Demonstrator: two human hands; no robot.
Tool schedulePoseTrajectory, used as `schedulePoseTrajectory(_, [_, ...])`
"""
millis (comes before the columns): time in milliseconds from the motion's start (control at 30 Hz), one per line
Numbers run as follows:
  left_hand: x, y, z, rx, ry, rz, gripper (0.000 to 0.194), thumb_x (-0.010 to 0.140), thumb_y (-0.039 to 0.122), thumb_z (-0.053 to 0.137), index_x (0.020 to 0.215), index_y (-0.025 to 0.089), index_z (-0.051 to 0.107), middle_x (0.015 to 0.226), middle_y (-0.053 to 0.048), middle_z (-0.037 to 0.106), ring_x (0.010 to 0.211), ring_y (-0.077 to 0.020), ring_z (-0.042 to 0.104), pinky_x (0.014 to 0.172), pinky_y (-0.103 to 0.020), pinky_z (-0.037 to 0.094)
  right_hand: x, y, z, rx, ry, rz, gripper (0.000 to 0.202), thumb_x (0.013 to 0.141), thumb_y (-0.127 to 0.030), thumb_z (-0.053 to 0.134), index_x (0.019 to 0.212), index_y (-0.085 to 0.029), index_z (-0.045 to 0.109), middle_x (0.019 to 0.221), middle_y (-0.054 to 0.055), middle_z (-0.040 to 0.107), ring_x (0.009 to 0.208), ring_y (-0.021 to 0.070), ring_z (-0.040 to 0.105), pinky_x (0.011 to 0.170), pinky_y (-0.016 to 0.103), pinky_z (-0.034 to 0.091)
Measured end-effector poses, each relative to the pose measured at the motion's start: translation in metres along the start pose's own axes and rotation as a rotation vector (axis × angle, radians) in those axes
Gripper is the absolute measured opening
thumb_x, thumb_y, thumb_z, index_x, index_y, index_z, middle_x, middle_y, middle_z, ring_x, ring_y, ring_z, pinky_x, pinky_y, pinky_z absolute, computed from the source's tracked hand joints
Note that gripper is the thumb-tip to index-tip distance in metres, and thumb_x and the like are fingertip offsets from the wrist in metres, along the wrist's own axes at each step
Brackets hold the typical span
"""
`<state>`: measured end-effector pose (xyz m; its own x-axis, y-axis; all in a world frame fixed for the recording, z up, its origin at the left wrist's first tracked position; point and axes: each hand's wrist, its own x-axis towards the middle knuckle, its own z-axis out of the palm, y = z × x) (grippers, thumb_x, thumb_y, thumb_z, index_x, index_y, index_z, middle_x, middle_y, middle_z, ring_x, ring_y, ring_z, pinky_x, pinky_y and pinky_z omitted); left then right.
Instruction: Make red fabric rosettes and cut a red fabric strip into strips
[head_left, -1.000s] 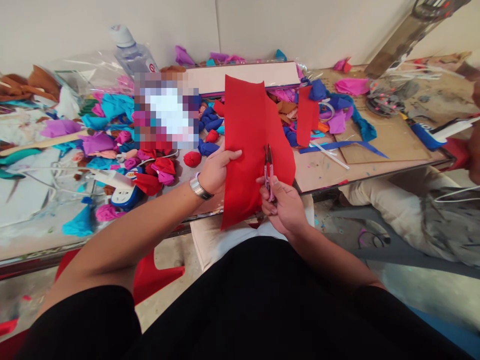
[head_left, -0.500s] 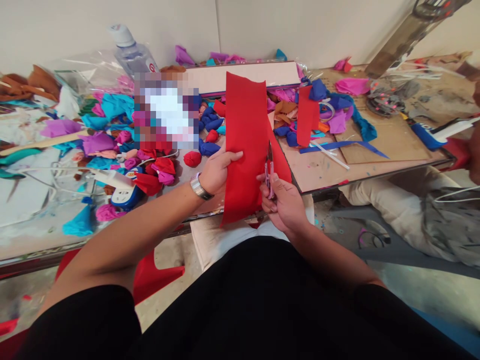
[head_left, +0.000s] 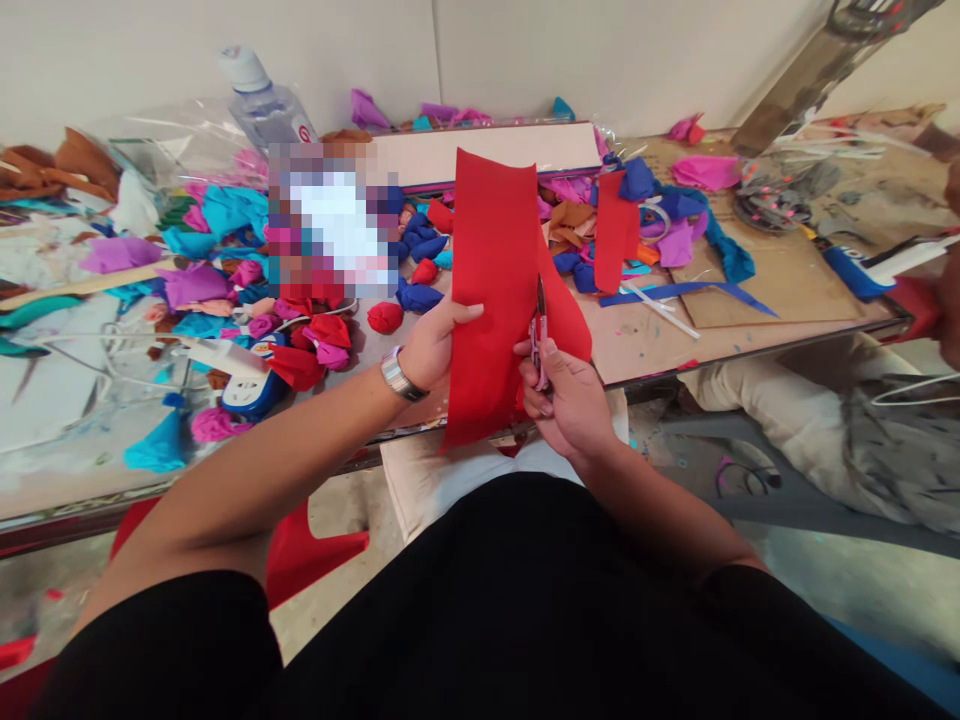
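A wide strip of red crepe paper (head_left: 491, 290) stands upright in front of me at the table edge. My left hand (head_left: 435, 340) grips its left edge, thumb on the near face and the other fingers hidden behind. My right hand (head_left: 566, 390) is closed around the handles of a small pair of scissors (head_left: 538, 350) with pinkish grips. Their blades point away from me and sit in a long cut down the strip. To the right of the cut, a narrower red flap (head_left: 566, 310) bends outward above my right hand.
Crumpled coloured paper pieces (head_left: 217, 215) cover the table's left side. Behind them stands a water bottle (head_left: 266, 100). A smaller red strip (head_left: 611, 230) lies right of my work, and a blue-handled tool (head_left: 855, 270) lies farther right. Another person's leg (head_left: 780, 400) is at the right.
The red strip has shifted slightly right at its top. The narrow flap bends farther outward to the right. Both hands remain in nearly the same places.
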<state>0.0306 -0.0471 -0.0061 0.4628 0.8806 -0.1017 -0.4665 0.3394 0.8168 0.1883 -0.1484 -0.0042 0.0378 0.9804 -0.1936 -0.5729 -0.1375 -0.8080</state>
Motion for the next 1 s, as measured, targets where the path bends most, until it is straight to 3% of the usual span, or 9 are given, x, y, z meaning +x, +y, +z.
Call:
schedulePoseTrajectory(167, [0.002,0.007,0.009,-0.066,0.054,0.092,0.047,0.086,0.035,0.072,0.132,0.025,0.072,0.124,-0.005,0.082,0.138,-0.0377,0.07,0.112,-0.051,0.061,-0.005,0.005,-0.004,0.004,-0.019,0.025,0.051,0.08,-0.062,0.093,0.096,-0.017,0.077,0.068,-0.008,0.054,0.043,0.0011,0.032,0.043,0.022,0.018])
schedulePoseTrajectory(367, [0.006,0.009,0.01,-0.077,0.01,0.151,0.062,0.084,0.022,0.072,0.145,0.027,0.064,0.133,-0.005,0.08,0.143,-0.033,0.067,0.12,-0.049,0.056,-0.008,0.012,-0.007,-0.011,-0.039,0.039,0.048,0.085,-0.061,0.089,0.099,-0.017,0.077,0.069,-0.007,0.054,0.044,0.0014,0.032,0.043,0.022,0.016])
schedulePoseTrajectory(533, [0.008,0.006,0.006,0.002,0.044,0.17,0.07,0.076,0.026,0.08,0.144,0.029,0.064,0.14,-0.005,0.077,0.144,-0.0347,0.066,0.122,-0.05,0.055,-0.007,0.015,-0.007,-0.009,-0.02,0.021,0.049,0.085,-0.062,0.089,0.098,-0.017,0.077,0.069,-0.007,0.054,0.044,0.0012,0.032,0.043,0.022,0.017])
schedulePoseTrajectory(767, [0.007,0.007,0.008,0.019,0.048,0.152,0.066,0.075,0.029,0.08,0.14,0.03,0.067,0.136,-0.005,0.078,0.143,-0.0371,0.065,0.118,-0.052,0.057,-0.006,0.015,-0.008,-0.035,-0.031,0.004,0.046,0.087,-0.061,0.088,0.097,-0.018,0.076,0.069,-0.007,0.054,0.044,0.0015,0.032,0.043,0.022,0.02])
schedulePoseTrajectory(1000, [0.006,0.008,0.009,0.022,0.037,0.127,0.063,0.075,0.029,0.078,0.138,0.028,0.066,0.133,-0.006,0.079,0.142,-0.0386,0.067,0.117,-0.054,0.058,-0.006,0.011,-0.007,0.0,-0.031,0.014,0.048,0.081,-0.06,0.093,0.094,-0.017,0.078,0.069,-0.007,0.055,0.043,0.0003,0.032,0.043,0.021,0.017])
